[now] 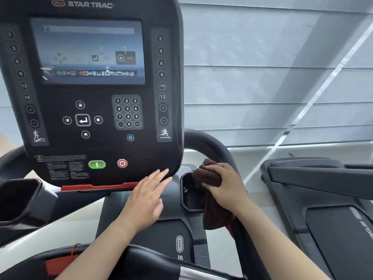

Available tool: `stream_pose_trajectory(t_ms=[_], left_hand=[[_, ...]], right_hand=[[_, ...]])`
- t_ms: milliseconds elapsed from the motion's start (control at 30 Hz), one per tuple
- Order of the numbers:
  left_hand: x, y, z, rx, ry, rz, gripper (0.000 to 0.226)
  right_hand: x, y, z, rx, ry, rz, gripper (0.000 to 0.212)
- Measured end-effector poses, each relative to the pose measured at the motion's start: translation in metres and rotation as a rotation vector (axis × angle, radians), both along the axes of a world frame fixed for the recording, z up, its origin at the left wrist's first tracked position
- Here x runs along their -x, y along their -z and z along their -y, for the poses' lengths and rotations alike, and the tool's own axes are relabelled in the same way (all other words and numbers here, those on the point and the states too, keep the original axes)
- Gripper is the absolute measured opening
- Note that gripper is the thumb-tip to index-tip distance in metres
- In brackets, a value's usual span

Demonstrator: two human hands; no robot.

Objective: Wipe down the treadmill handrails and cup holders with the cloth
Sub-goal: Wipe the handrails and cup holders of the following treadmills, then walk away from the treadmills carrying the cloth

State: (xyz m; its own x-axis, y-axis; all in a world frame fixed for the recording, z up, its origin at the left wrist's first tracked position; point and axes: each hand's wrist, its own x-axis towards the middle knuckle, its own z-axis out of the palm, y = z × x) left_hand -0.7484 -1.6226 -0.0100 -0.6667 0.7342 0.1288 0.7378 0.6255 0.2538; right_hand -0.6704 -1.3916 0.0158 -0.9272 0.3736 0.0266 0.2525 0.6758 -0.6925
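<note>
Pale blinds hang behind the treadmill console. Your right hand grips the dark brown cloth, bunched against the right cup holder rim. Your left hand lies flat, fingers straight, at the console's lower right corner.

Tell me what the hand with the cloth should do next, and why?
Probably push the cloth down into the cup holder and wipe around its inside. The right hand grips the cloth bunched at the holder's rim, while the dark inside shows uncovered. The left hand lies open by the console's bottom edge, out of the way.
</note>
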Motion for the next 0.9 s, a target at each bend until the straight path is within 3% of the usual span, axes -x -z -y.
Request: stream_pose_trajectory(t_ms=[233,600,900], left_hand=[[-0.005,-0.013,-0.008,-0.112,0.026,0.167,0.064],[-0.028,-0.03,0.026,-0.127,0.338,0.317,0.063],[-0.064,-0.042,0.058,-0.186,0.665,0.326,0.062]], right_hand=[[-0.05,0.008,0.032,0.078,0.104,-0.089,0.045],[-0.104,-0.021,0.116,0.041,0.382,-0.172,0.045],[-0.161,-0.024,0.204,-0.015,0.7,-0.134,0.045]])
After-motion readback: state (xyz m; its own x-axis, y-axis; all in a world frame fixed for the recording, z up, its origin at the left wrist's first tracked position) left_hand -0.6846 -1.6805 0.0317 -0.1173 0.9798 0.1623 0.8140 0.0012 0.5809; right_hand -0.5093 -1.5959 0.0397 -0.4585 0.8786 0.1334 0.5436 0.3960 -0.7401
